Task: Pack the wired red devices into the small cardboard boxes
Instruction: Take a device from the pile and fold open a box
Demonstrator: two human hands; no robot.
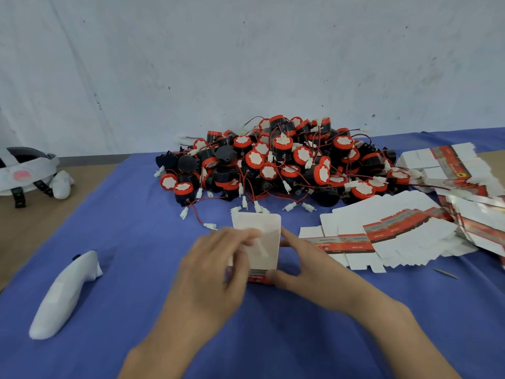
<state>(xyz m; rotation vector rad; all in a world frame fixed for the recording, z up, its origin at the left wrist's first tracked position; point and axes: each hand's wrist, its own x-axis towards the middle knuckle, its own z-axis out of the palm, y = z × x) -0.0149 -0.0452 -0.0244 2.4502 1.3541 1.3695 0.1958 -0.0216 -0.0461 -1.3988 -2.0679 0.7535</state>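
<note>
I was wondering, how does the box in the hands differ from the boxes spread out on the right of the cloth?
1. The held box is folded into shape with a flap raised; the flat boxes are unfolded sheets.
2. The held box is gripped by the left hand and right hand; the flat boxes lie untouched on the blue cloth.
3. The held box is single; the flat boxes overlap in a heap.

Both are white card with red print.

We see only two bare hands, the left hand [213,274] and the right hand [311,272], each running into a bare forearm, uncovered as far as our view reaches. The left hand's fingers [244,236] look blurred to us.
</note>
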